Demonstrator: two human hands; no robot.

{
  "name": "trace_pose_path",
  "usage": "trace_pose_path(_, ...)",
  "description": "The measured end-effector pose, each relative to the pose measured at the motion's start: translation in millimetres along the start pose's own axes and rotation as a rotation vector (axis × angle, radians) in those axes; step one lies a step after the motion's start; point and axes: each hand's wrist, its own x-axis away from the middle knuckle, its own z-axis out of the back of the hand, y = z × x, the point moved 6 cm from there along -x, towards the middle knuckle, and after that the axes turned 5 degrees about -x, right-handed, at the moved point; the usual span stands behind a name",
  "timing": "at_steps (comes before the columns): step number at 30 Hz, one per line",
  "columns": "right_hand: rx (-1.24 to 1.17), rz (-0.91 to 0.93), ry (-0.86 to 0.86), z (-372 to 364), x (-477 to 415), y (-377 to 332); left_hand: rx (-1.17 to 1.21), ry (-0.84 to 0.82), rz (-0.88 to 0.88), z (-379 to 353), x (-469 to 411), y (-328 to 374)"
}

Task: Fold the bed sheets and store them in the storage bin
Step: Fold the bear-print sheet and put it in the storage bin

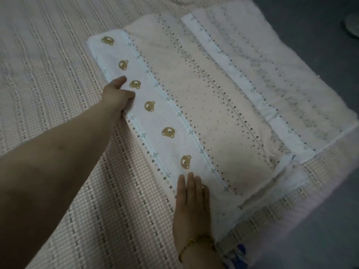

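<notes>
Folded sheet (209,98) lies flat on bed (58,55), close to bed's right edge, slanting from near right to far left. Bear-print band (155,121) runs along its left side. Left hand (116,96) pinches sheet's left edge, fingers curled, thumb on top. Right hand (191,202) flat on near corner, fingers straight, together; bracelet (196,242) on wrist. Bare bed cover wide to left; floor (320,230) beyond right edge

We see a pink checked bedspread (68,171) spread flat. Right of it lies grey floor (320,239), bearing a pale object (352,26).
</notes>
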Motion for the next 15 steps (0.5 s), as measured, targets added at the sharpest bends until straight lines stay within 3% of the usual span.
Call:
trace_pose_path(4,-0.081,-0.063,-0.037,17,-13,9,-0.041,0.077,-0.029,1,4,7)
trace_pose_path(8,-0.130,0.026,0.274,73,-10,-13,-0.012,0.075,-0.097,12,21,46)
trace_pose_path(15,-0.259,0.212,0.485,171,2,-65,0.159,0.054,-0.282,72,75,138)
